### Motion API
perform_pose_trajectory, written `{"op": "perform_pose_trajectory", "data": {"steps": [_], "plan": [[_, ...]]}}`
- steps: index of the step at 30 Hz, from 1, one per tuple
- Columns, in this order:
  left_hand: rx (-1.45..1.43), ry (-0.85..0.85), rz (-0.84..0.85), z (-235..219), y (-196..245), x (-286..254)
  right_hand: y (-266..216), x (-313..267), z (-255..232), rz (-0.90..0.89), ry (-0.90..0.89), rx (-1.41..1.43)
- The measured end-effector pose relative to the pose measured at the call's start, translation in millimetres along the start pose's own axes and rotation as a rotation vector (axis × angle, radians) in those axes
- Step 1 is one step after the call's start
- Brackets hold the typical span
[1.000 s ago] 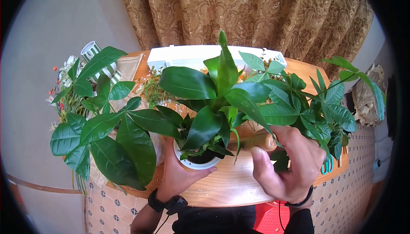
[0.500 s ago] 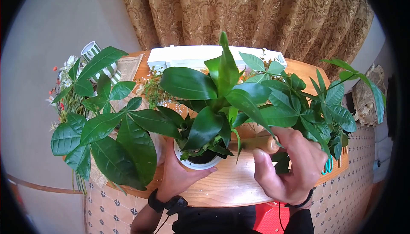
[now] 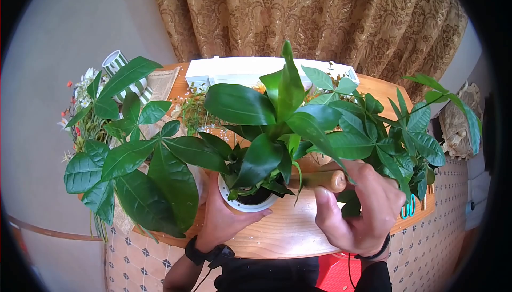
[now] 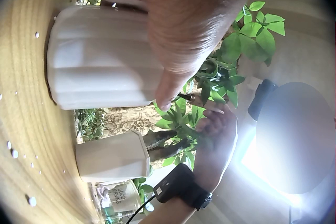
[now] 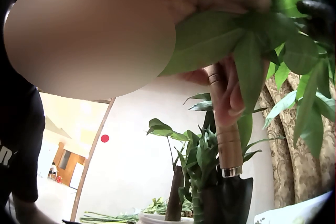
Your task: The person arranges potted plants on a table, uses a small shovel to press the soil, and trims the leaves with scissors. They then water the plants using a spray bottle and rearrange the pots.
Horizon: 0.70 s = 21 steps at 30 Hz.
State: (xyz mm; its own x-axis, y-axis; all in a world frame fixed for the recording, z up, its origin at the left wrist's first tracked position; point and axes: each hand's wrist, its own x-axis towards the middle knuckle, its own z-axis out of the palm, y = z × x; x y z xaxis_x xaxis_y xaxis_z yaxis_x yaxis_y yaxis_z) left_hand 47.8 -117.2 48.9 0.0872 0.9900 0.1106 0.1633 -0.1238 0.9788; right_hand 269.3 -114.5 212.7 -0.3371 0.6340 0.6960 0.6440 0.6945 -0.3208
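My left hand [image 3: 224,220] holds a white ribbed pot [image 4: 100,61] standing on the wooden table, its thumb along the near rim. Dark soil [image 3: 253,197] shows inside it. A broad-leaved green plant [image 3: 258,159] grows from the pot and covers much of its opening. To the right, my right hand [image 3: 362,209] grips the wooden handle [image 3: 325,180] of a small trowel [image 5: 229,150]. In the right wrist view its black blade [image 5: 239,195] points down beside the plant's stems. The blade's tip is hidden.
Large leafy plants stand left [image 3: 170,185] and right [image 3: 394,137]. A second white pot [image 4: 113,155] is nearby. Behind are a long white box [image 3: 224,71] and a green-striped cup [image 3: 114,62]. Teal scissor handles [image 3: 408,207] lie at the right edge; white crumbs [image 4: 32,201] dot the table.
The plant's upright top leaf has tilted slightly to the right. The trowel handle has shifted a little within the right hand's reach. Both hands keep their holds.
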Motion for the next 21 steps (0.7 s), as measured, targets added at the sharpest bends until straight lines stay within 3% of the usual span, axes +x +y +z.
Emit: {"op": "perform_pose_trajectory", "data": {"steps": [21], "plan": [[-0.005,0.022,0.017,2.2,0.8,-0.1,2.6,-1.3,4.7,-0.007,0.005,0.04]]}}
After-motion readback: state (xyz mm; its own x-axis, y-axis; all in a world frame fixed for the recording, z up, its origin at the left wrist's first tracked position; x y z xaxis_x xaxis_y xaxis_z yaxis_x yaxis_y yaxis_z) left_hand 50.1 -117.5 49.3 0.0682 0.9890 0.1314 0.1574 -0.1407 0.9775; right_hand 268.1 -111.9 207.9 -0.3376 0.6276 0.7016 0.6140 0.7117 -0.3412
